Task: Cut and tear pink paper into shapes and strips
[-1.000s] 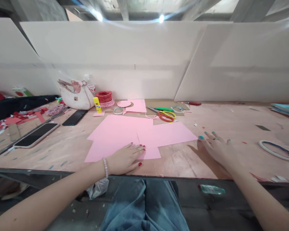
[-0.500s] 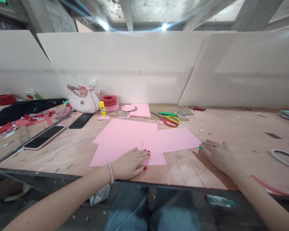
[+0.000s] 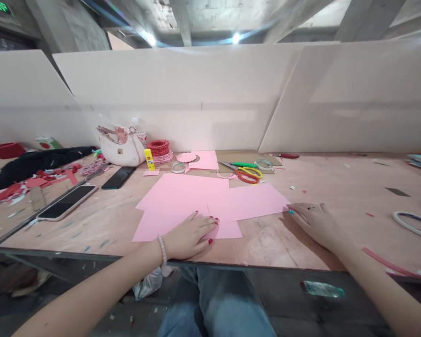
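My left hand [image 3: 189,235] lies flat on overlapping sheets of pink paper [image 3: 177,203], pressing them near their front edge, with a beaded bracelet on its wrist. My right hand [image 3: 315,226] rests palm down on the bare plywood table [image 3: 337,236], its fingertips at the right corner of a pink sheet [image 3: 256,201]. Neither hand holds anything. Beyond the sheets lie scissors with yellow and red handles [image 3: 244,171].
Behind the paper stand a yellow glue stick [image 3: 149,159], a red woven basket [image 3: 159,150] and a white handbag [image 3: 121,147]. Two phones [image 3: 66,202] lie at left beside red paper scraps [image 3: 45,181]. A white ring [image 3: 412,225] lies at right.
The whole view has shifted slightly as my head moved. My right hand's fingers have drawn closer to the pink sheet's corner. My left hand and the paper stay in much the same place.
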{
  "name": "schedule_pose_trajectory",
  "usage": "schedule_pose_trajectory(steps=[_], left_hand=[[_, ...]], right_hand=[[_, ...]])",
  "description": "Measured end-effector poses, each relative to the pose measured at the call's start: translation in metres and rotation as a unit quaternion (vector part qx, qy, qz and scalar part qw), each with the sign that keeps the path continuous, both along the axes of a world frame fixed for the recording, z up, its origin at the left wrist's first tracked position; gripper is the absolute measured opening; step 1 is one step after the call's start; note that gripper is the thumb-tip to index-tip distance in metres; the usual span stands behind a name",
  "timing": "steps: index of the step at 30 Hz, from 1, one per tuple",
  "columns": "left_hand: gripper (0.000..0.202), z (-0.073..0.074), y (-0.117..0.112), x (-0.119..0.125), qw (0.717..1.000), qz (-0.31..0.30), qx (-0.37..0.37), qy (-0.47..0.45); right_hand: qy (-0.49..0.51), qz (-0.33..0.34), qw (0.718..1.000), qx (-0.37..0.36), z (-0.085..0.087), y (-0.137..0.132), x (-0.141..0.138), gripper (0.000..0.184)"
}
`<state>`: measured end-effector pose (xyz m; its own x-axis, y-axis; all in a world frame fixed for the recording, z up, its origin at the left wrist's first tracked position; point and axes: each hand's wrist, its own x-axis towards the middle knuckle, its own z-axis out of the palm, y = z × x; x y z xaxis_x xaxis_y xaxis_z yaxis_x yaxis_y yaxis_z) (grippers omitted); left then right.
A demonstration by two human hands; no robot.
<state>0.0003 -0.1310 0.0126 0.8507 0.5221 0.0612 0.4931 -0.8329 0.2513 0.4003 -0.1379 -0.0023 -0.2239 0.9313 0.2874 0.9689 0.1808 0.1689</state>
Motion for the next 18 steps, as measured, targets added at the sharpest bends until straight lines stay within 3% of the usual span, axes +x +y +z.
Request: schedule_pose_trajectory(steps=[4, 6, 13, 18], left_hand=[[0.048, -0.001, 0.001, -0.001, 1.0, -0.001, 0.002, -0.005], [0.048, -0.001, 0.002, -0.001, 1.0, -0.002, 0.005, -0.003], [0.035, 0.005, -0.006, 0.003, 0.998, 0.027, 0.063, -0.012], [0.025, 0.011, 0.008, 0.01, 0.997, 0.039, 0.064, -0.034]], right_hand=[[0.068, 0.085, 0.989, -0.101, 0.009, -0.004, -0.016, 0.049], [0.078, 0.091, 0.984, -0.135, 0.013, -0.007, -0.023, 0.051], [0.109, 0.13, 0.977, -0.126, 0.018, -0.002, -0.025, 0.042], [0.126, 0.131, 0.97, -0.161, 0.042, 0.014, -0.061, 0.038]])
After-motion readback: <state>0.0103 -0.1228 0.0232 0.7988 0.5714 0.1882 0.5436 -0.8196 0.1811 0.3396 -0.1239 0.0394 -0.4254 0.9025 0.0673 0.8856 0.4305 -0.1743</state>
